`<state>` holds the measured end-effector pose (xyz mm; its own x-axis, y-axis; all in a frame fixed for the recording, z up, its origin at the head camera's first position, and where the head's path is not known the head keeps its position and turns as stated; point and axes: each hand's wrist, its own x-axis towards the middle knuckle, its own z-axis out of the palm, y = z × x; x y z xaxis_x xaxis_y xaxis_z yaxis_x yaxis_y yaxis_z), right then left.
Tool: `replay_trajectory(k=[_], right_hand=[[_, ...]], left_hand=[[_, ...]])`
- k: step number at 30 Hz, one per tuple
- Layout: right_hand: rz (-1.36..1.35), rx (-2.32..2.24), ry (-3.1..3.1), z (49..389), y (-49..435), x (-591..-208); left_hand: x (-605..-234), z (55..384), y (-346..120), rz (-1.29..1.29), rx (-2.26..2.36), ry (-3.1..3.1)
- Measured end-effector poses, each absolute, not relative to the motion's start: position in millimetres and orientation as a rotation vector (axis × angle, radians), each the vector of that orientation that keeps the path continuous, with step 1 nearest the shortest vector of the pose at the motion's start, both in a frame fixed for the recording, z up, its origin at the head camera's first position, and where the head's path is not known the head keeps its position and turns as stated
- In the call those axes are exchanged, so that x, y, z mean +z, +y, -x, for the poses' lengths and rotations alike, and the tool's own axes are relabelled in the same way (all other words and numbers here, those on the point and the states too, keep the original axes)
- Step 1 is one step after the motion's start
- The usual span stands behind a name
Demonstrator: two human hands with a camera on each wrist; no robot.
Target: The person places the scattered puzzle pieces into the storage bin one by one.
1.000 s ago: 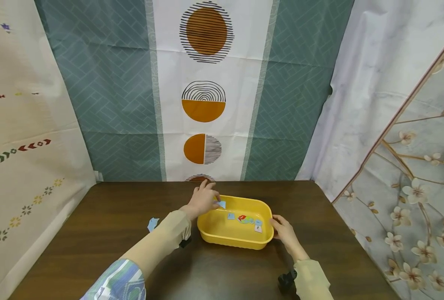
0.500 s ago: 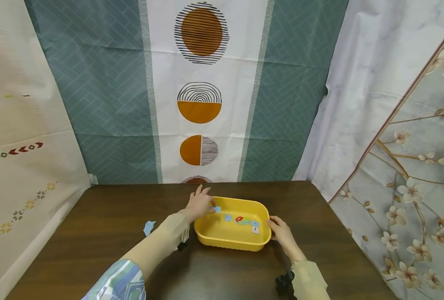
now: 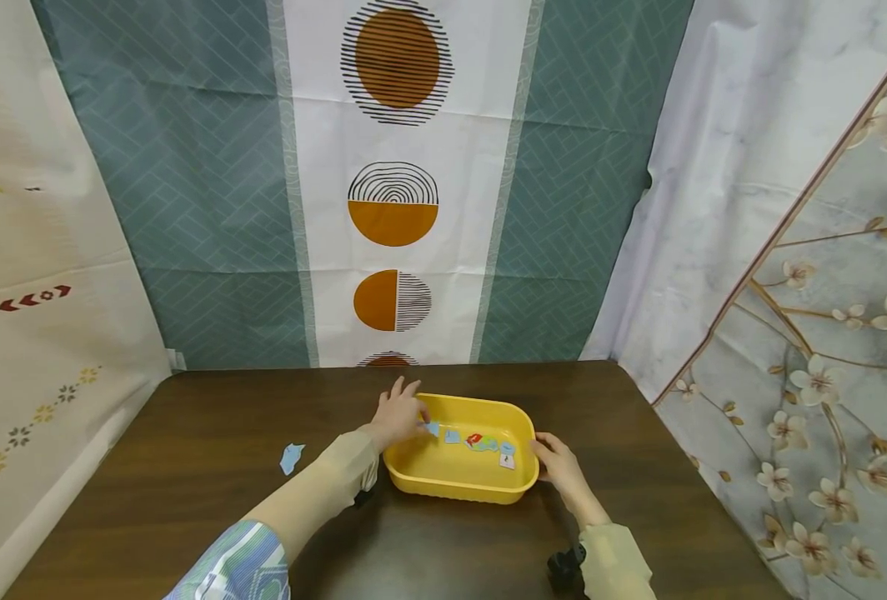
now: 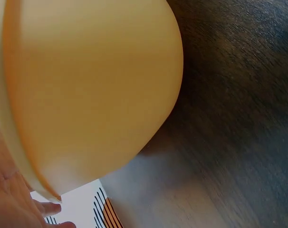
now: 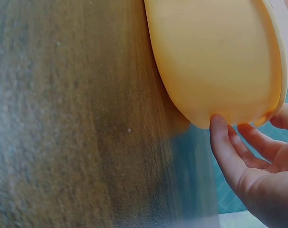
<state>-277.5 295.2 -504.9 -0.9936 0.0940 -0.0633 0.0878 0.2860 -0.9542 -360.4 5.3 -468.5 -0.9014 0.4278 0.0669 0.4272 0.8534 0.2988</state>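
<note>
A yellow plastic tray [image 3: 454, 490] with raised walls sits on the table. My left hand [image 3: 398, 415] reaches over its left rim and pinches a small light blue paper piece [image 3: 433, 428] low inside. My right hand [image 3: 558, 467] grips the right end of the tray; in the right wrist view its fingertips press the outer wall, with the thumb up at the rim. Inside the tray lie a blue square piece [image 3: 453, 437], a red-and-green piece [image 3: 481, 442], a blue oval piece [image 3: 508, 448] and a whitish card [image 3: 507, 461]. In the left wrist view the tray wall hides the pinched piece.
A torn-looking light blue paper piece [image 3: 291, 458] lies on the dark wooden table [image 3: 211, 483], left of my left forearm. Patterned cloths hang behind the table [image 3: 383, 375] and along both sides.
My left hand has lowered the blue paper piece further into the tray. The right hand keeps its grip on the tray. The whole view has shifted slightly.
</note>
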Motion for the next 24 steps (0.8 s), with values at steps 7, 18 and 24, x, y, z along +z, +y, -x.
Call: replay_trajectory(k=[7, 18, 24], right_hand=[[0.172, 1.883, -2.507, 276, 296, -504], [0.188, 1.866, -2.509, 278, 296, -504], [0.188, 1.851, -2.521, 278, 296, -505]], left_hand=[[-473, 362, 8, -0.681, 0.487, 3.001], [-480, 366, 9, -0.665, 0.453, 3.008], [-486, 368, 10, -0.653, 0.437, 3.017]])
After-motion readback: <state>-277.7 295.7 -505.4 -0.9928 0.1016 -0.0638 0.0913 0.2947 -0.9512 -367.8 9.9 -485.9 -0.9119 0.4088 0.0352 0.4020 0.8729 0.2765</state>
